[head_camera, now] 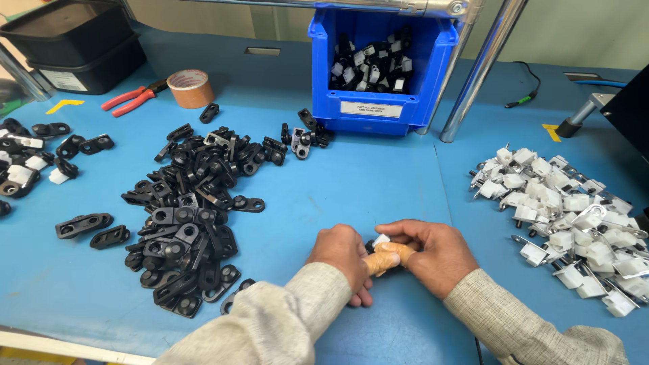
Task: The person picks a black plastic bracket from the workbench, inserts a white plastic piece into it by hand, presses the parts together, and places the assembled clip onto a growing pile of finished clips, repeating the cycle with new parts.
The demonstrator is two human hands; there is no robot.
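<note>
My left hand [343, 255] and my right hand [433, 251] meet low in the middle of the blue table [378, 196]. Together they pinch a small part [378, 242] made of a black bracket and a white clip. Most of it is hidden by my fingers. My thumbs are wrapped in tan tape. A big heap of black brackets [193, 216] lies just left of my left hand. A heap of white clips with metal pieces [564, 220] lies to the right of my right hand.
A blue bin [378, 101] with black and white parts stands at the back centre beside a slanted metal pole [483, 67]. A tape roll [190, 88], red pliers [132, 99] and black trays [74, 44] sit back left. More parts [30, 165] lie at the left edge.
</note>
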